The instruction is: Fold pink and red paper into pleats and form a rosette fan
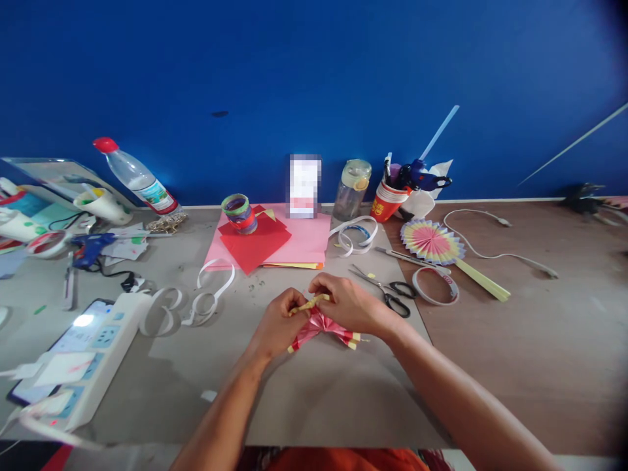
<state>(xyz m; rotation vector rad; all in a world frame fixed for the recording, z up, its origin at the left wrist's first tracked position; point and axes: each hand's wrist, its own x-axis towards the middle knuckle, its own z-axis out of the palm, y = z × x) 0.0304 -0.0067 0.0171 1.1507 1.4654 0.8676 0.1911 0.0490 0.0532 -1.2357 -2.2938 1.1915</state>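
Note:
Between my two hands is a pleated paper fan (pixel 322 322), pink and red with yellow edging, partly spread low over the table. My left hand (pixel 281 322) is closed on its left side, fingers pinching the yellow folded edge. The far yellow edge is also gripped by my right hand (pixel 346 302), whose fingers are bent over it. My fingers hide part of the folds. Right of my right hand lie black-handled scissors (pixel 392 291) with their blades apart. Farther right rests a finished-looking round paper fan (pixel 432 243) in pink, yellow and lilac, on a pale yellow stick.
Pink paper sheets (pixel 309 239) and red paper (pixel 255 248) lie beyond my hands, with a tape roll jar (pixel 239 214) on top. A power strip (pixel 105 356) and white paper strips (pixel 209 297) are on the left. A red paper cup (pixel 387 199) holds tools at the back.

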